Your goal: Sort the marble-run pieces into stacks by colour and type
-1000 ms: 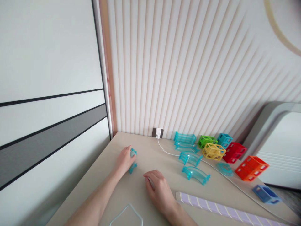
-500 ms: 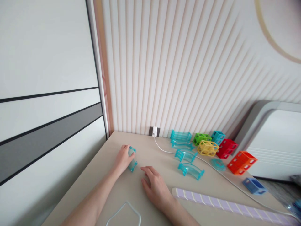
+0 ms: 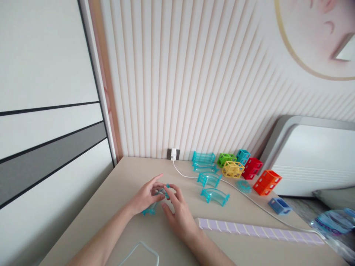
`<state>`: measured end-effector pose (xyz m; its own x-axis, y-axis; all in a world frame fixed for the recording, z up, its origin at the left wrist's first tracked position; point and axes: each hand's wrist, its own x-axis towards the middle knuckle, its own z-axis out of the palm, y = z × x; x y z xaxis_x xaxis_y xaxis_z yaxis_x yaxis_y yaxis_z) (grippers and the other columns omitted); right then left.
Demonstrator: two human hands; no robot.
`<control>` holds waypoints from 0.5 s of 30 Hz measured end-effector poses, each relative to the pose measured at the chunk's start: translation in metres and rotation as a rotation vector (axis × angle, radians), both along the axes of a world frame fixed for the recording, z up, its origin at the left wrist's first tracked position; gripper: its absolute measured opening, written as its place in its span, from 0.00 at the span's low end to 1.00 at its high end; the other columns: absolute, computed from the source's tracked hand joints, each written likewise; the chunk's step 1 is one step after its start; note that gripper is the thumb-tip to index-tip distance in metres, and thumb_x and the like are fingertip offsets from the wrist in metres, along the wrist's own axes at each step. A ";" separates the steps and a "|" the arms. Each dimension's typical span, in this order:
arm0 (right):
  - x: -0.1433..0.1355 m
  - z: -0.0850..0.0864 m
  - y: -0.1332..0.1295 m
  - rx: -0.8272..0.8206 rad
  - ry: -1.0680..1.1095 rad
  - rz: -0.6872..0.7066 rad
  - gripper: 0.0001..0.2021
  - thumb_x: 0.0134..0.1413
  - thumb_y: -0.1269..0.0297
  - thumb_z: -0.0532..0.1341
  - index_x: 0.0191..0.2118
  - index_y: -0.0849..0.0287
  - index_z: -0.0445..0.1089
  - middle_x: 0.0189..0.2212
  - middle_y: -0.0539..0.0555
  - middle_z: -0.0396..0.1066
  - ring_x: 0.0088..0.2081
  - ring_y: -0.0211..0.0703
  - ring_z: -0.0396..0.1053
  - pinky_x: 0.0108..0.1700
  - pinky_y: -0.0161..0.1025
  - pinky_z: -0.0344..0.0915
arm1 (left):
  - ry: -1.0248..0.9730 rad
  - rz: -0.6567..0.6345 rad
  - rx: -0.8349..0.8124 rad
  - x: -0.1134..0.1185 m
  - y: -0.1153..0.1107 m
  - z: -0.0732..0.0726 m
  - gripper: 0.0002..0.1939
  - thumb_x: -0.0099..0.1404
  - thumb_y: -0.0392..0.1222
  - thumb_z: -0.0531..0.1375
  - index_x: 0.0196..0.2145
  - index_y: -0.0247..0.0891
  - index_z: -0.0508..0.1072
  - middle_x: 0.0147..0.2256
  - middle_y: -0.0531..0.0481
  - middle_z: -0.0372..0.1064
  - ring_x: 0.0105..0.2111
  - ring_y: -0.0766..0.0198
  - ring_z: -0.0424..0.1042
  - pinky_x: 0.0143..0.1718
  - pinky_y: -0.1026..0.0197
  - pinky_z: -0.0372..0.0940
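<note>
A translucent teal curved track piece (image 3: 149,211) is between my two hands, low over the table or on it; which of the two I cannot tell. My left hand (image 3: 146,196) grips it from the left, thumb below and fingers above, with the index finger stretched out. At the piece's right end, the fingertips of my right hand (image 3: 178,212) close on it, while the thumb stays lower and apart. My fingers cover the middle of the piece. To the right lie two similar curved track pieces (image 3: 215,196), with straight teal track pieces (image 3: 203,157) behind them.
Green (image 3: 226,160), yellow (image 3: 233,169), red (image 3: 252,168), orange (image 3: 267,183) and blue (image 3: 280,205) open-frame blocks stand on the right. A white cable (image 3: 255,197) runs across the table. A lilac segmented strip (image 3: 257,231) lies near the front. Ribbed wall panelling (image 3: 166,92) rises behind.
My left hand has turned the curved track piece and brought it towards the right hand. My right hand has come up to its right end. The view has shifted to the right.
</note>
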<state>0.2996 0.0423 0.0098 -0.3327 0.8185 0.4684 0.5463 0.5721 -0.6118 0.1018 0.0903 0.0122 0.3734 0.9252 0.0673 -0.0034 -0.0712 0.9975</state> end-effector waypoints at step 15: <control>0.025 0.012 0.015 0.178 0.056 -0.227 0.12 0.64 0.63 0.61 0.52 0.53 0.74 0.52 0.60 0.72 0.54 0.50 0.73 0.56 0.46 0.72 | -0.053 0.089 -0.020 0.004 -0.002 0.008 0.34 0.60 0.64 0.64 0.56 0.39 0.72 0.50 0.39 0.75 0.52 0.48 0.74 0.54 0.48 0.69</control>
